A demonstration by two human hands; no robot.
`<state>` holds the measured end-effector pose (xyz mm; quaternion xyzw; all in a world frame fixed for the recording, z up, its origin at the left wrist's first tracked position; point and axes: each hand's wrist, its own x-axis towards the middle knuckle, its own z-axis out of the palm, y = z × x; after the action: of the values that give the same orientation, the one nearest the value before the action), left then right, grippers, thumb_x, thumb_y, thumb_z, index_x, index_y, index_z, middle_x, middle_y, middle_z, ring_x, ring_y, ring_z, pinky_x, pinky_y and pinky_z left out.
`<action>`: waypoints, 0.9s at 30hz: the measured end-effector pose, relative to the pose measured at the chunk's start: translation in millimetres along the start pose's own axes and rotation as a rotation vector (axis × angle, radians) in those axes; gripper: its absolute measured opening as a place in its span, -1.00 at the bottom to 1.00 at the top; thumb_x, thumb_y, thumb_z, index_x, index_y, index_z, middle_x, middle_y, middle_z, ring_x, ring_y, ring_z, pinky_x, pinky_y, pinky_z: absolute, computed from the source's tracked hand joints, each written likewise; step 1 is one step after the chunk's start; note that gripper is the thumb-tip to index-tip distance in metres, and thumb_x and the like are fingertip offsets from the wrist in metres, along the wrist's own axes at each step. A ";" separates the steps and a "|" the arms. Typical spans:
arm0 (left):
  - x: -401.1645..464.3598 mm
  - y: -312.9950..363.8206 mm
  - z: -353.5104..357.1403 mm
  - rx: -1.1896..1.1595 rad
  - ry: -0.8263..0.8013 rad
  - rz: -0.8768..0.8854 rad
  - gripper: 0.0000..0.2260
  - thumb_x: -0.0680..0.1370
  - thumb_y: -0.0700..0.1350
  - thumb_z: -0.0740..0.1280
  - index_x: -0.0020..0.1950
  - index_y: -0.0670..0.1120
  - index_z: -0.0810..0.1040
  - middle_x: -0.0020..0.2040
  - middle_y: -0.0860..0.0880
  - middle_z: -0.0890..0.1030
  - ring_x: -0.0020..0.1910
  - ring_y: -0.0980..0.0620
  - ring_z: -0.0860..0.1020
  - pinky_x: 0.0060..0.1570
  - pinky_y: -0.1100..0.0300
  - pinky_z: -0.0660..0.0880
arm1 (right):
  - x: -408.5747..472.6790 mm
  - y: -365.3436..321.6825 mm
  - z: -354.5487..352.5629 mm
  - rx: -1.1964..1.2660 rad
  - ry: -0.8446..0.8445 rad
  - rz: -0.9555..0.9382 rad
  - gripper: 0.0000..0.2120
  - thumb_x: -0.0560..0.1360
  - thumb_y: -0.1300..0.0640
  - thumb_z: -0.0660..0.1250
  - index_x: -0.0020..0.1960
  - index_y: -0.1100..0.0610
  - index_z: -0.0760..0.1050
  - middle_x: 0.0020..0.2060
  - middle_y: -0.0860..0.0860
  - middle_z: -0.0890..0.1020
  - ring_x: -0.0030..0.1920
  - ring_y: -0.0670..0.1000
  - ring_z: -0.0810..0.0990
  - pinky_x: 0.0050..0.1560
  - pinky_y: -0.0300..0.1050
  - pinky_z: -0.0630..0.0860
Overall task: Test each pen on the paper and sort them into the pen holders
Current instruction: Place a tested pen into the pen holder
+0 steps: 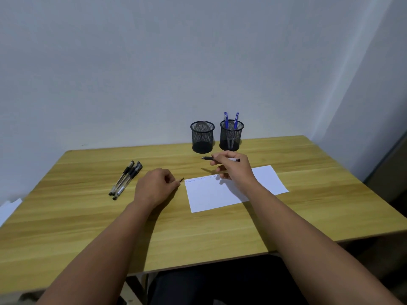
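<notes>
The right hand (pixel 233 166) is closing its grip around a black-tipped pen with a clear barrel (pixel 209 158), holding it level above the far edge of the white sheet of paper (pixel 229 194), tip pointing left. The left hand (pixel 155 187) is pinching a small black pen cap (pixel 182 179) just beside the paper's left corner. Faint scribbles are showing along the paper's top edge. A bundle of black-capped clear pens (pixel 125 178) is lying to the left on the light wooden surface (pixel 88 227). Behind, by the wall, an empty black mesh pen holder (pixel 202 137) is standing beside a second black mesh holder (pixel 231 137) that is holding two blue pens (pixel 226 118).
</notes>
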<state>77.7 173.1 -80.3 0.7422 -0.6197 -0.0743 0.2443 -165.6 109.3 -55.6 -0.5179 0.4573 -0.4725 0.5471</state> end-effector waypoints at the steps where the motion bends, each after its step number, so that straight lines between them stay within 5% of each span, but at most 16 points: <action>1: -0.2 -1.4 -0.4 -0.022 0.001 -0.008 -0.84 0.50 0.14 0.47 -0.18 0.10 0.60 -0.16 0.15 0.62 -0.12 0.09 0.59 -0.17 0.08 0.56 | -1.2 0.6 -0.6 -0.016 -0.002 -0.003 -0.88 0.61 0.19 0.47 0.07 0.23 0.72 -0.13 0.16 0.78 -0.31 -0.02 0.62 -0.29 -0.17 0.58; 11: -14.9 11.7 -17.6 -0.379 0.036 0.048 -0.95 0.58 -0.08 0.43 -0.04 0.07 0.64 -0.10 0.13 0.66 -0.06 0.17 0.60 -0.12 0.19 0.52 | -16.7 -8.2 -3.4 -0.064 -0.143 -0.022 -0.83 0.57 0.14 0.53 0.08 0.24 0.75 -0.08 0.15 0.80 -0.30 -0.07 0.54 -0.28 -0.19 0.51; 23: -26.1 30.0 -42.0 -0.527 0.019 0.122 -0.96 0.57 -0.09 0.46 0.00 0.01 0.70 -0.06 0.10 0.71 0.01 0.17 0.63 -0.01 0.25 0.49 | -38.4 -21.7 -9.0 -0.081 -0.185 -0.007 -0.79 0.57 0.16 0.52 0.08 0.31 0.73 -0.12 0.12 0.79 -0.33 -0.07 0.52 -0.30 -0.22 0.48; 27: -29.2 48.0 -52.1 -0.893 -0.019 -0.010 -0.88 0.54 -0.14 0.49 0.07 -0.03 0.71 -0.01 -0.02 0.72 0.00 0.06 0.63 0.09 0.16 0.54 | -47.0 -25.1 -10.6 -0.092 -0.250 0.035 -0.83 0.56 0.19 0.54 0.09 0.26 0.74 -0.06 0.11 0.80 -0.29 -0.07 0.56 -0.25 -0.20 0.50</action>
<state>50.5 209.7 -18.7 0.5661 -0.5254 -0.3425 0.5349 -183.6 154.1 -30.5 -0.5891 0.4157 -0.3732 0.5838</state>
